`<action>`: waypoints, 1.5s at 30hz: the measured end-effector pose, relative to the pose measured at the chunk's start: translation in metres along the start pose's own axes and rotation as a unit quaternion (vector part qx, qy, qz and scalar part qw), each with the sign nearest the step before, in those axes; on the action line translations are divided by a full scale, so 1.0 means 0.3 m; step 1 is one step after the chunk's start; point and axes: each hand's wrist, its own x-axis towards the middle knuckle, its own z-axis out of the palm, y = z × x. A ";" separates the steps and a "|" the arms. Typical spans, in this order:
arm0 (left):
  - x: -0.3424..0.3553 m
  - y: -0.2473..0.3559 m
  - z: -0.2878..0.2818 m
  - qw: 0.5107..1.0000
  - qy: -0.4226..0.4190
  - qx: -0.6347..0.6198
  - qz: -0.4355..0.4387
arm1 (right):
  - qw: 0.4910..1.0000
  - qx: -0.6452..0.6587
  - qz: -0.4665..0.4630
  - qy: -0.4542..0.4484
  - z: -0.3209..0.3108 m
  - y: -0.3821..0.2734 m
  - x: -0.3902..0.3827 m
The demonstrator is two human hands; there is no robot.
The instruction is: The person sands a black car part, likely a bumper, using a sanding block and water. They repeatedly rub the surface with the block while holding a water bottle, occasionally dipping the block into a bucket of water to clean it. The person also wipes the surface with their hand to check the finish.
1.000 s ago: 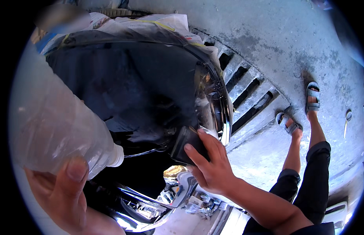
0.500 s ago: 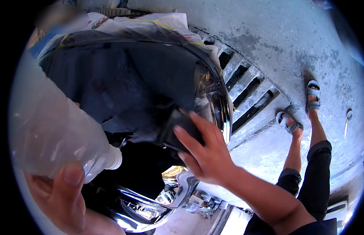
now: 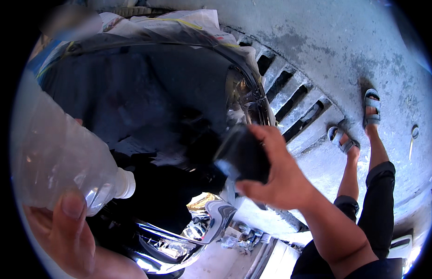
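Dark block [image 3: 244,156] clasped in the right hand [image 3: 286,179]; probably light, slippery if wet, best gripped by its sides; well apart, the left hand [image 3: 62,228] grasps a translucent bottle [image 3: 62,153], likely squeezable, best held round its body; between and beyond both hands, glossy black panel [image 3: 178,88].
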 end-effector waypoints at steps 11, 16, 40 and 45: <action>-0.003 0.007 0.008 1.000 -0.004 -0.028 -0.012 | 0.961 -0.174 -0.209 -0.054 0.197 -0.027 -0.034; 0.006 0.010 0.015 1.000 -0.010 -0.026 -0.004 | 0.960 -0.163 -0.218 -0.063 0.221 0.010 -0.085; 0.020 0.024 -0.010 0.998 0.013 -0.051 -0.032 | 0.943 -0.133 -0.298 -0.066 0.214 -0.118 0.083; 0.019 0.024 -0.011 0.995 0.041 -0.075 -0.061 | 0.937 -0.139 -0.311 -0.079 0.218 -0.164 0.131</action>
